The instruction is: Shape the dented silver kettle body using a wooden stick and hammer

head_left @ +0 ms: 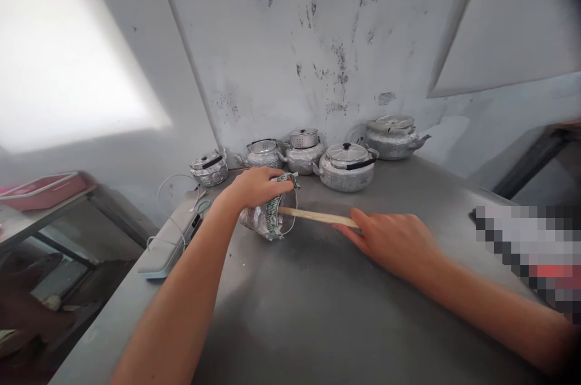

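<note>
My left hand (256, 186) is closed over the top of a small silver kettle body (265, 221) lying on its side on the grey metal table (318, 312), with a patterned cloth (276, 203) between palm and metal. My right hand (393, 240) grips a thin wooden stick (313, 216). The stick's far end reaches into the kettle's open mouth.
Several silver kettles with lids stand along the back wall, among them one (347, 167) and another (394, 138). A flat white device with cables (175, 240) lies at the table's left edge. A red tray (45, 188) sits on a side shelf. A blurred patch (531, 252) covers the right.
</note>
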{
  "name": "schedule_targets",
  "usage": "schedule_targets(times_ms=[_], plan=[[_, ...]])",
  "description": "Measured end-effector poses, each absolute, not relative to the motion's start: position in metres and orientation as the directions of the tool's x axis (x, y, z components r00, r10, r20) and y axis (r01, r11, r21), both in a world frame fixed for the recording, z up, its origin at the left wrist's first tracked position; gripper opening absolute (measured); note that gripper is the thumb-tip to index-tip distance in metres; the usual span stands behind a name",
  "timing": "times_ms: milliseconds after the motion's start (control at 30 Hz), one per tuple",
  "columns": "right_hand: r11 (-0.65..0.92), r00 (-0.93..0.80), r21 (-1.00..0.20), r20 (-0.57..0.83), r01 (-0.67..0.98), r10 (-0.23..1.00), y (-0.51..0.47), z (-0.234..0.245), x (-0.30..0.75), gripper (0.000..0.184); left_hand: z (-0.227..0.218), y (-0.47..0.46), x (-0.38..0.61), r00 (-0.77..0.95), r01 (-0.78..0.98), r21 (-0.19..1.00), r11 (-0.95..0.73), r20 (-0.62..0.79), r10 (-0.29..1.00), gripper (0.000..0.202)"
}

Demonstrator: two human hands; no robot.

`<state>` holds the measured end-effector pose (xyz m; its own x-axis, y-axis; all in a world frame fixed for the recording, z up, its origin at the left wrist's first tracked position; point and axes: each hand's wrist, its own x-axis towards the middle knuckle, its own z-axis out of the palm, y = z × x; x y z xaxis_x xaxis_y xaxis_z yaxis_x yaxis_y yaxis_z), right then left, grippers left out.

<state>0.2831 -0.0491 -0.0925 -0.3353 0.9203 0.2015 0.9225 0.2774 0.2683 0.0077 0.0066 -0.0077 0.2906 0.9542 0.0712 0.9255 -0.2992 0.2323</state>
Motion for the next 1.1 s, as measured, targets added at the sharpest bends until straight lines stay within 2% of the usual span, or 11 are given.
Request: schedule_targets(times_ms=[567,1100], plan=[[0.315,-0.364,0.225,0.226,0.922,0.904,-0.0499,-0.0932,0.2802,0.059,-0.0061,0.0052,0.0092,0.306,0.917,0.244,-0.316,0.079,0.949,0.056],[0.264,-0.317,0.241,0.213,0.934,0.924,-0.0477,-0.0893,0.2820,0.058,-0.0057,0.0048,0.0097,0.310,0.916,0.241,-0.319,0.077,0.948,0.056]])
